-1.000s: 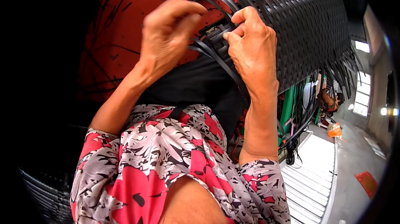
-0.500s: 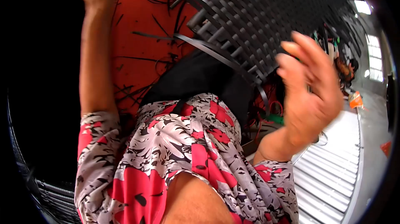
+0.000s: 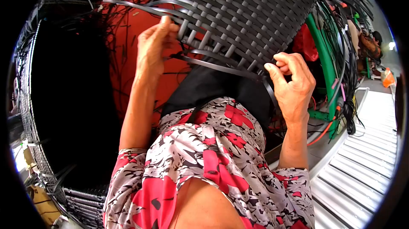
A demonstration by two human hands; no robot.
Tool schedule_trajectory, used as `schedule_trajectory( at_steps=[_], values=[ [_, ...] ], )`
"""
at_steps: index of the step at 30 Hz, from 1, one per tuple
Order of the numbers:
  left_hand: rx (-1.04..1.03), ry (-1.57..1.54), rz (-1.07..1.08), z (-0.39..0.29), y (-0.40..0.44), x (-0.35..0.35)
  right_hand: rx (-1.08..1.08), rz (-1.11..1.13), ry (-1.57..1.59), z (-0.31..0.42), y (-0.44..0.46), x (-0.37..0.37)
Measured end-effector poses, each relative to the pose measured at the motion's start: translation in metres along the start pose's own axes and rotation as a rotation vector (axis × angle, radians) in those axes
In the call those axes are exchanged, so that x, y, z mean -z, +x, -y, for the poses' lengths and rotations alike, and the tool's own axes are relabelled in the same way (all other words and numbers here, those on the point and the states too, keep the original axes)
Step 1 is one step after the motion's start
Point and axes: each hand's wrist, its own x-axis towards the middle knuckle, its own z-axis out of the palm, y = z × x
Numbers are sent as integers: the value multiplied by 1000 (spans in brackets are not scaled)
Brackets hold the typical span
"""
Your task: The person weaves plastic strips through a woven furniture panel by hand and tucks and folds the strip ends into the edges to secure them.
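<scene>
A dark grey woven panel of flat plastic strips slants across the upper middle, with uncovered crosswise bars along its near left edge. Loose strip ends fan out to its left. One long strip runs along the near edge and bends down at the right corner. My right hand is closed at that corner, thumb and fingertips pinching dark strip material. Beside the left edge, my left hand is closed with the thumb up. Its fingers are partly smeared, and I cannot make out what is in them.
Strip scraps lie on a red surface at the left. A green frame and hanging black strips stand at the right, near a white slatted surface. A dark woven piece is at lower left.
My left hand has come down and right to the panel's left edge. My right hand has moved from open in the air to a pinch at the corner. The view has shifted.
</scene>
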Motion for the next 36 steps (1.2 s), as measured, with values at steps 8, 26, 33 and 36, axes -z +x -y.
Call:
schedule_trajectory(
  at_steps=[8,26,33,36],
  values=[
    [0,-429,195,-20,21,-1,197,175,-157,17,17,-10],
    [-695,735,-275,-25,-63,-5,-397,110,638,-24,-45,-5],
    [-1154,949,404,0,-71,-55,-411,67,669,-10,-41,-10],
    [-1148,1015,464,-11,-71,-59,-377,66,694,-6,-43,-6]
  ],
)
